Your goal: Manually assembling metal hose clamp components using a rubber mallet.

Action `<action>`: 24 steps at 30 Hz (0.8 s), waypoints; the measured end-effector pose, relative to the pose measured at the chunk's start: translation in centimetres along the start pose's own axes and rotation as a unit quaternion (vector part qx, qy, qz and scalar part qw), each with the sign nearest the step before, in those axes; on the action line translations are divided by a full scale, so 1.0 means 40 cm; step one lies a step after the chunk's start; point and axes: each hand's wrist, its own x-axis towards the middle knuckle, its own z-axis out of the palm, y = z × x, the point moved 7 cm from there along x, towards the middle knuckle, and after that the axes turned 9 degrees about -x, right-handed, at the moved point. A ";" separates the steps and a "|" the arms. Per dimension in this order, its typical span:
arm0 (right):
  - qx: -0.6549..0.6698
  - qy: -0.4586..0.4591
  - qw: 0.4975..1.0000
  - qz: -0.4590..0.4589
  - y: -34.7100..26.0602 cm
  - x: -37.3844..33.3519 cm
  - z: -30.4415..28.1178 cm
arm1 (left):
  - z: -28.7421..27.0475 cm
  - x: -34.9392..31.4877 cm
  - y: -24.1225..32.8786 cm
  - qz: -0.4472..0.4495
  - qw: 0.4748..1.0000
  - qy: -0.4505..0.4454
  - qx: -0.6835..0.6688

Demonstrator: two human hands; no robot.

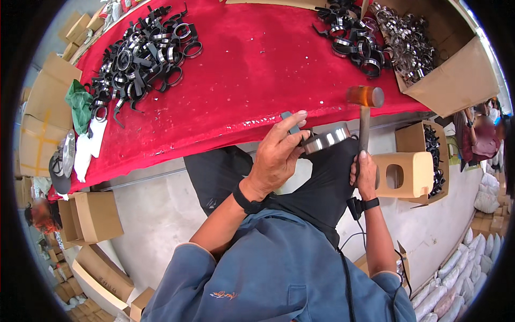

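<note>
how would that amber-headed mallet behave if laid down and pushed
The mallet would probably feel head-heavy: its bulky amber head tops a slim handle. The handle looks straight and unbent, so it's likely stiff. The rounded head might rock or roll if pushed.

Left hand [273, 161] holds dark-handled metal ring [327, 140]; right hand [367, 174] grips amber-headed mallet [365, 124].

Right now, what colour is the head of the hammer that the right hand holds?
The hammer head is mostly amber-orange, seen best in the head view.
</note>
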 end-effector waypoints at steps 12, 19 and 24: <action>0.030 0.013 0.999 0.007 0.007 0.008 -0.012 | -0.030 0.013 0.070 -0.111 0.982 -0.046 0.147; 0.015 0.013 1.000 -0.012 0.014 0.010 -0.015 | -0.020 0.018 0.105 -0.038 0.955 -0.066 0.285; 0.013 0.024 1.000 -0.002 0.025 0.007 -0.019 | -0.031 0.013 0.103 -0.002 0.959 -0.026 0.282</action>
